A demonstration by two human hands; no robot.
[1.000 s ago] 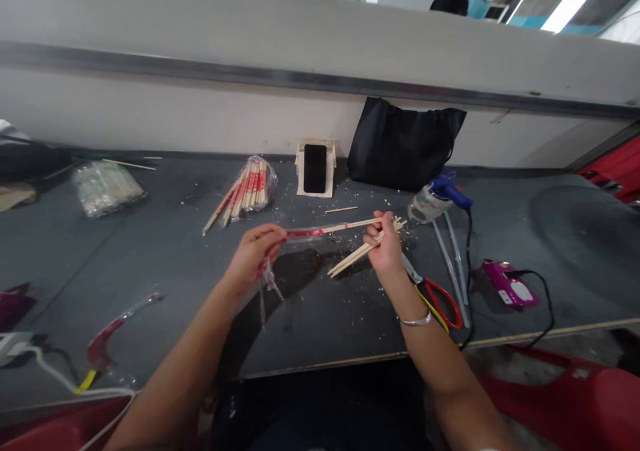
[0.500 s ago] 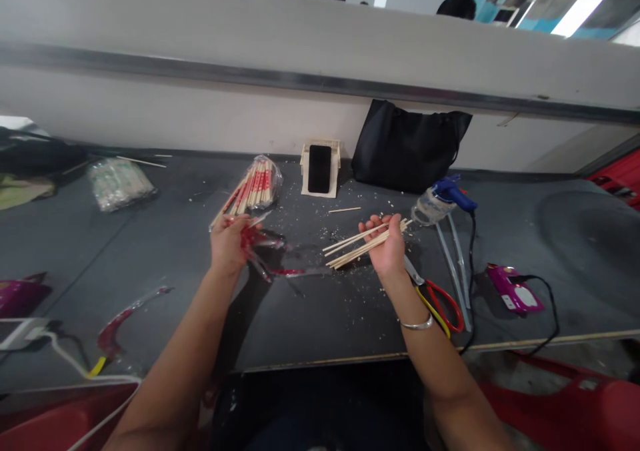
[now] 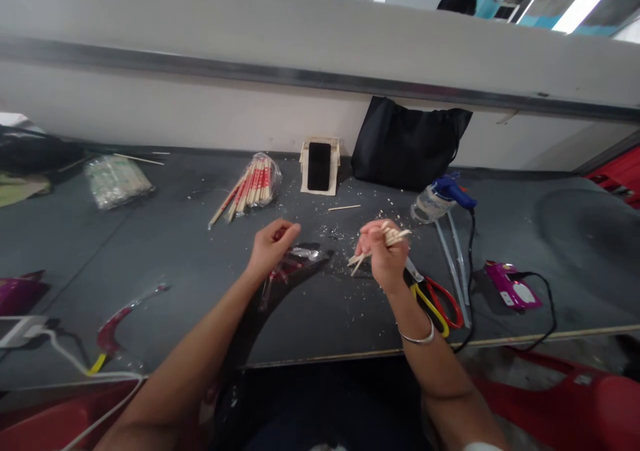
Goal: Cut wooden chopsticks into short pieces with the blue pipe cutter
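Observation:
My right hand point(image 3: 384, 256) is closed round a small bundle of bare wooden chopsticks point(image 3: 393, 239), their tips pointing up and to the right above the dark table point(image 3: 165, 244). My left hand point(image 3: 270, 249) is curled over clear plastic wrappers with red print point(image 3: 295, 261) that lie on the table between my hands. Whether it grips them I cannot tell for sure. A bag of wrapped red-and-white chopsticks point(image 3: 253, 185) lies beyond my left hand.
Red and yellow scissors point(image 3: 434, 299) lie right of my right hand. A blue glue gun point(image 3: 445, 196), a pink device with cable point(image 3: 511, 287), a black bag point(image 3: 407, 144), a phone in a wooden stand point(image 3: 320, 167), another packet point(image 3: 116, 180) and an empty wrapper point(image 3: 125, 317) surround them.
My right hand turned the chopstick bundle more upright and drew it inward. My left hand came back from the far left toward the centre, over the wrappers.

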